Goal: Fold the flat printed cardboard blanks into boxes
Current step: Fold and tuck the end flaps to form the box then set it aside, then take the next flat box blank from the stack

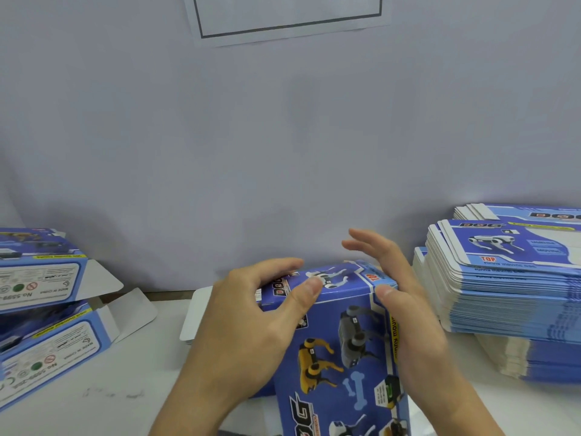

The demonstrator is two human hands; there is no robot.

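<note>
**Squaring up a dog-toy box, mid-fold**

Working on one blue printed box (342, 335) right in front of me on the white worktop (125, 388). It's already popped into shape and standing up, with the robot dog artwork facing me. My left hand (251, 328) grips the upper left corner, thumb pressed on the front panel and fingers curled over the top edge. My right hand (405, 297) is flat against the right side of the box, thumb touching the top right corner and fingers straight, so that grip is released rather than clamped.

Off to my right sits the stack of flat blanks (509, 284), piled in a few offset layers. On my left are two folded boxes (47, 309), one lying on the other, end flaps hanging open. Behind everything is a plain pale wall (283, 136).
</note>
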